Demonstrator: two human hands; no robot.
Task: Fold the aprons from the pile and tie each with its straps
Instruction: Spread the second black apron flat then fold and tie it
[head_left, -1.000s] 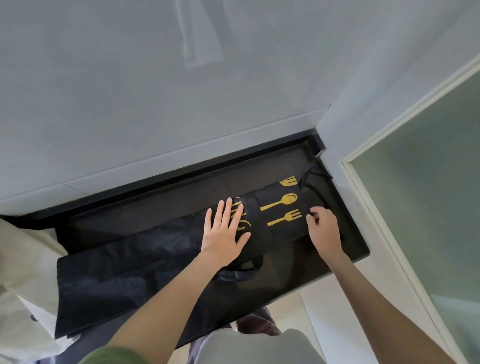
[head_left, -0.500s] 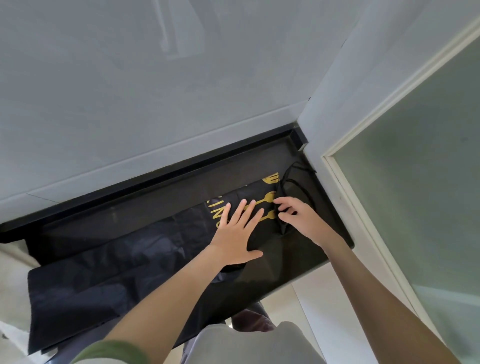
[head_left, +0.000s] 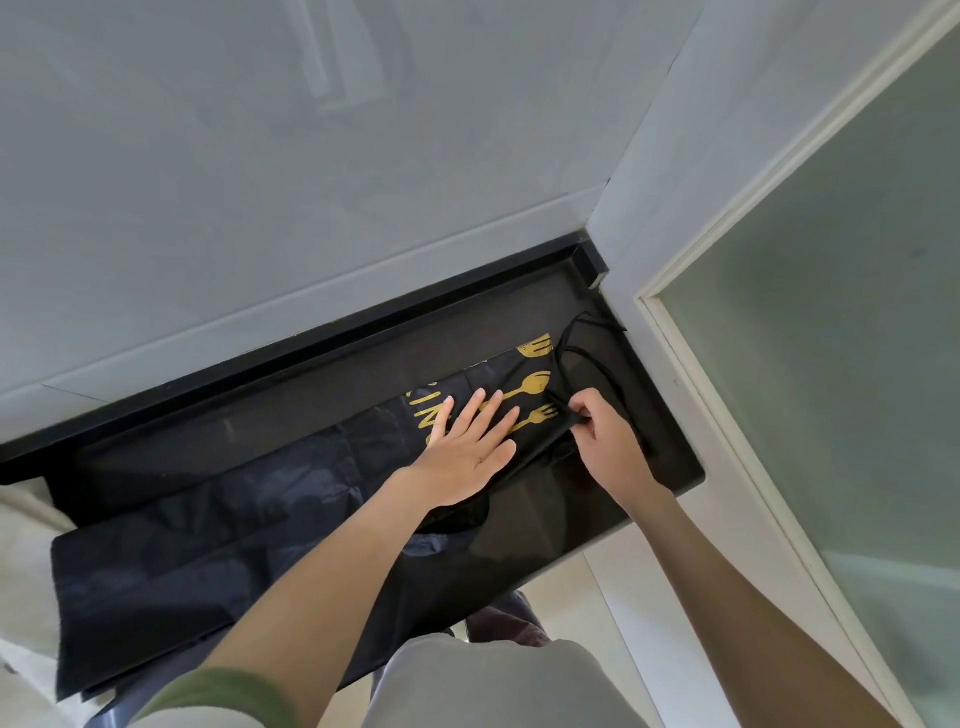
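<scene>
1. The right hand (head_left: 610, 447) pinches a thin black fabric strap (head_left: 561, 379) between its thumb and curled fingers, a tight, narrow hold right at the apron's printed end.
2. The left hand (head_left: 467, 441) lies flat with its fingers straight and spread. It presses down on the black apron with gold cutlery print (head_left: 260, 499), and sits at 9 o'clock from the right hand, just beside it.
3. The apron lies along a glossy black counter (head_left: 550, 525). Its printed end is under the left hand and its plain length runs off toward 8 o'clock (creased most of the way).
4. From the pinch, the strap loops away toward 12 o'clock and lies loose on the counter near the corner.
5. A pale grey wall (head_left: 311, 156) rises at 12 o'clock from the counter. A frosted glass panel in a white frame (head_left: 831, 389) stands at 3 o'clock.
6. A white cloth (head_left: 21, 545) shows at 9 o'clock, beside the apron's plain end.
</scene>
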